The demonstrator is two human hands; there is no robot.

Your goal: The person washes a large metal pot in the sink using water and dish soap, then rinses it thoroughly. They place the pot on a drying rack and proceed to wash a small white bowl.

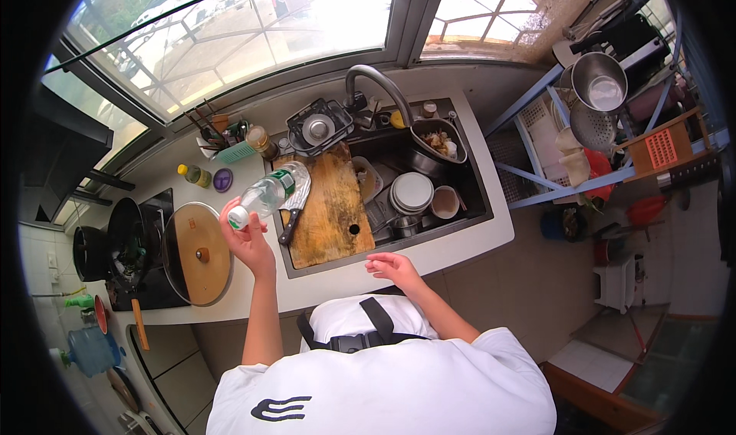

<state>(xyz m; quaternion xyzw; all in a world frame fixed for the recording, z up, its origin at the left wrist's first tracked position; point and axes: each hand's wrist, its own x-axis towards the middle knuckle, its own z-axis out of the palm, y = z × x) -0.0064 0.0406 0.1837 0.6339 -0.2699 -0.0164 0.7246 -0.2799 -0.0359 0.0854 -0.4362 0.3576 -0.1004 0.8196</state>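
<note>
My left hand [253, 245] grips a clear plastic bottle [265, 196] with a white cap and a green label near its cap end, tilted above the worktop. Partly hidden behind the bottle, a kitchen knife [291, 223] with a black handle lies on the left part of a stained wooden cutting board [329, 205]. The board rests over the left side of the sink. Just off the board's lower right corner, my right hand [394, 268] hovers near the counter's front edge, fingers loosely apart and holding nothing.
In the dark sink [480, 199] stand stacked white bowls [411, 191] and a metal strainer of food scraps [440, 139], under a curved faucet [379, 81]. Leftward are a glass lid [198, 254], a wok [129, 242] and an oil bottle [194, 174]. A blue rack [532, 127] stands right.
</note>
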